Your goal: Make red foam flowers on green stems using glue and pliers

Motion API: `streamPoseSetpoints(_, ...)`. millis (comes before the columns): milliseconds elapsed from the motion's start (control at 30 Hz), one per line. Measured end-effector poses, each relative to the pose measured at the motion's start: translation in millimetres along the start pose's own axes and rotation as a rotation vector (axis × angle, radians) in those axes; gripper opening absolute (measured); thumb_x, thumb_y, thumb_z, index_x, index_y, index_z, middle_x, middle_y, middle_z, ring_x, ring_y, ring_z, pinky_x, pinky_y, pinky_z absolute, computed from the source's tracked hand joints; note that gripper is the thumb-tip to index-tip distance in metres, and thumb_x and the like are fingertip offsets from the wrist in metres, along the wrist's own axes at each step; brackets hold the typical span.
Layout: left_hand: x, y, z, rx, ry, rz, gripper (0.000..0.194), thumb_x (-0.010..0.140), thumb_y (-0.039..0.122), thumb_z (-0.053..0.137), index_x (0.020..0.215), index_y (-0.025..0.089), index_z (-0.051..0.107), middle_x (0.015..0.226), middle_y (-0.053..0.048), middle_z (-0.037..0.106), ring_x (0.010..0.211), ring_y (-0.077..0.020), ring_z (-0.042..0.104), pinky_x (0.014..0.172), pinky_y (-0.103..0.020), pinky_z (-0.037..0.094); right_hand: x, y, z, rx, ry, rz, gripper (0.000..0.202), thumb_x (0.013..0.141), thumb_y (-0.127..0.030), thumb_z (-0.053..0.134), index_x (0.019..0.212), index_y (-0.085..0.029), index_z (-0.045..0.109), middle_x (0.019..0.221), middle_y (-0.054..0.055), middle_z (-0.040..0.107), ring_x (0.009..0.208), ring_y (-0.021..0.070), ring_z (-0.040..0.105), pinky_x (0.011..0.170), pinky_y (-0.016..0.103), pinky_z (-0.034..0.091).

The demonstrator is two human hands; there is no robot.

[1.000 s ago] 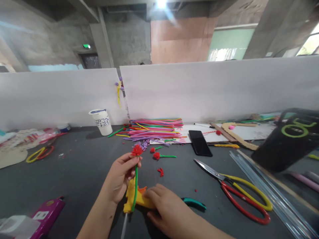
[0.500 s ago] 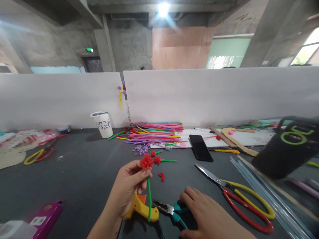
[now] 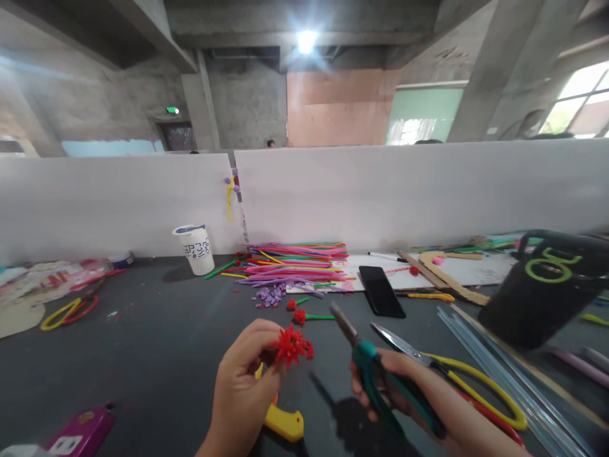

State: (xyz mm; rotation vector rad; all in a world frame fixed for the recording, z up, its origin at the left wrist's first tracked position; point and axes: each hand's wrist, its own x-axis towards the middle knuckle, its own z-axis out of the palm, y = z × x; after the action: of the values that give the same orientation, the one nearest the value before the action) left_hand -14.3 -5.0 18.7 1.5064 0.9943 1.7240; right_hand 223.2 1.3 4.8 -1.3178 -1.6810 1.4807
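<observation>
My left hand [image 3: 247,381] pinches a red pipe-cleaner flower [image 3: 290,344], its spiky petals turned toward me and its green stem now out of sight. To the right, my right hand [image 3: 408,368] is wrapped round the teal handles of a pair of pliers [image 3: 366,355], raised off the table with the jaws pointing up and left, apart from the flower. A yellow glue gun [image 3: 286,424] lies partly hidden behind my left hand. Just beyond the flower are two small red flower heads on green stems, the nearer one [image 3: 299,316] close to the plier tip.
Large scissors [image 3: 485,374] and clear glue sticks [image 3: 504,374] lie at right, near a black bag-like object [image 3: 528,311]. Behind are a phone [image 3: 381,292], coloured pipe cleaners [image 3: 295,263], purple bits [image 3: 270,296] and a white cup [image 3: 195,251]. A white partition [image 3: 380,197] borders the table.
My right hand has picked the pliers up from the table and lifted them. My left hand has tilted the flower toward me and lowered it slightly to the right.
</observation>
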Motion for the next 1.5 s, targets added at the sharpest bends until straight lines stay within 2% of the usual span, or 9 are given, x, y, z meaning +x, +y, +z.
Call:
streamPoseSetpoints(67, -3.7, -1.1, 2.0, 0.062, -0.040, 0.093, 0.023, 0.071, 0.005, 0.068, 0.070, 0.026, 0.076, 0.076, -0.002, 0.068, 0.070, -0.0178, 0.060, 0.060, -0.023, 0.044, 3.3, -9.3, -0.7, 0.183, -0.037, -0.020, 0.057, 0.087, -0.055, 0.018, 0.102, -0.017, 0.058, 0.097, 0.014, 0.066, 0.089, 0.0251, 0.067, 0.078, 0.041, 0.053)
streamPoseSetpoints(133, -6.9, -2.1, 4.7, 0.100, -0.008, 0.126, 0.022, 0.072, 0.006, 0.068, 0.071, 0.026, 0.076, 0.076, -0.003, 0.069, 0.069, -0.0191, 0.062, 0.059, -0.025, 0.046, 8.0, -21.8, 2.9, 0.296, -0.054, -0.057, 0.048, 0.080, -0.052, 0.039, 0.107, -0.017, 0.059, 0.102, 0.014, 0.067, 0.095, 0.0250, 0.066, 0.082, 0.040, 0.052)
streamPoseSetpoints(267, -11.4, -2.4, 10.4, 0.203, 0.041, 0.173, 0.023, 0.070, 0.006, 0.068, 0.071, 0.028, 0.077, 0.073, -0.004, 0.072, 0.066, -0.0205, 0.063, 0.062, -0.027, 0.048, 18.9, -51.3, 14.8, 0.368, -0.047, -0.177, 0.050, 0.053, -0.022, 0.058, 0.103, -0.020, 0.060, 0.105, 0.008, 0.067, 0.097, 0.0239, 0.064, 0.086, 0.038, 0.049)
streamPoseSetpoints(567, -7.9, -5.6, 4.1, 0.300, 0.183, 0.190, 0.024, 0.069, 0.008, 0.069, 0.070, 0.030, 0.078, 0.076, -0.006, 0.074, 0.069, -0.0237, 0.066, 0.068, -0.030, 0.050, 30.4, -69.1, 13.7, 0.125, 0.049, -0.284, 0.030, 0.062, -0.019, 0.064, 0.092, -0.021, 0.063, 0.087, -0.001, 0.064, 0.087, 0.0190, 0.056, 0.081, 0.033, 0.042)
streamPoseSetpoints(767, -8.0, 1.1, 3.6, 0.237, -0.033, -0.135, 0.012, 0.075, 0.024, 0.069, 0.065, 0.026, 0.075, 0.060, -0.002, 0.063, 0.056, -0.0187, 0.055, 0.054, -0.026, 0.043, 26.1, -66.4, 11.2, 0.215, 0.014, -0.254, 0.023, 0.062, -0.027, 0.058, 0.085, -0.021, 0.057, 0.083, 0.000, 0.063, 0.079, 0.0168, 0.056, 0.069, 0.029, 0.044)
streamPoseSetpoints(900, -8.7, 4.1, 8.5, 0.038, -0.172, -0.380, 0.022, 0.073, 0.043, 0.074, 0.065, 0.023, 0.076, 0.066, -0.003, 0.059, 0.049, -0.0143, 0.050, 0.042, -0.023, 0.036, 26.9, -63.7, 18.2, 0.242, -0.023, -0.264, 0.023, 0.068, -0.033, 0.065, 0.085, -0.020, 0.056, 0.081, 0.001, 0.062, 0.074, 0.0156, 0.055, 0.067, 0.029, 0.044)
streamPoseSetpoints(1167, -7.4, -0.1, 4.7, 0.244, -0.195, -0.118, 0.025, 0.083, 0.034, 0.065, 0.062, 0.023, 0.072, 0.066, -0.002, 0.052, 0.060, -0.0166, 0.049, 0.055, -0.025, 0.039, 25.0, -62.5, 33.3, 0.148, 0.062, -0.427, 0.022, 0.066, -0.018, 0.059, 0.086, -0.023, 0.051, 0.083, -0.003, 0.058, 0.083, 0.0160, 0.055, 0.073, 0.029, 0.045)
streamPoseSetpoints(1367, -11.1, -0.4, 8.7, 0.033, -0.227, -0.370, 0.024, 0.079, 0.045, 0.070, 0.071, 0.023, 0.077, 0.053, 0.001, 0.057, 0.044, -0.0127, 0.051, 0.047, -0.023, 0.041, 19.4, -59.5, 34.3, 0.048, 0.108, -0.536, 0.022, 0.071, -0.013, 0.054, 0.091, -0.023, 0.051, 0.088, -0.001, 0.057, 0.082, 0.0161, 0.055, 0.073, 0.029, 0.045)
streamPoseSetpoints(1500, -4.1, 9.6, 14.7, -0.207, -0.199, -0.525, 0.023, 0.067, 0.041, 0.084, 0.085, 0.027, 0.082, 0.062, -0.001, 0.072, 0.056, -0.0173, 0.066, 0.057, -0.025, 0.051, 19.0, -59.3, 31.6, 0.000, 0.147, -0.591, 0.020, 0.073, -0.014, 0.053, 0.092, -0.023, 0.050, 0.090, 0.001, 0.056, 0.081, 0.0166, 0.053, 0.074, 0.030, 0.044)
